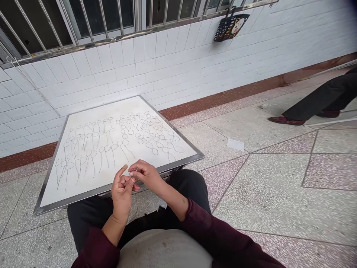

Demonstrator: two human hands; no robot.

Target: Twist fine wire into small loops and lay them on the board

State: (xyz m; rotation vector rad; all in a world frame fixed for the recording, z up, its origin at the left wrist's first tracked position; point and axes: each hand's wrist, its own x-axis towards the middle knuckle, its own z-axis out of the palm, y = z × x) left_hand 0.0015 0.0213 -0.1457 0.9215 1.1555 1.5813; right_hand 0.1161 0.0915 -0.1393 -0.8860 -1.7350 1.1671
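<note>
My left hand point(122, 191) is closed in a pinch, thumb against fingers, just past the near edge of a white board-like table point(103, 186). A thin dark strand point(136, 204) hangs below the fingers, apparently from this pinch. Close beside it, my right hand point(146, 173) has its thumb and forefinger pinched together; what lies between them is too small to make out. On the tabletop lie rows of thin looped strands with long tails point(92, 160) at the left. Several figure-eight loops of strand point(152, 148) are spread at the right.
The metal-edged table stands over my knees, near a white tiled wall point(117, 80) with barred windows. A black basket point(231, 26) hangs from the sill. A white paper-like piece point(235, 144) lies on the speckled floor. Another person's leg point(318, 98) shows at the right.
</note>
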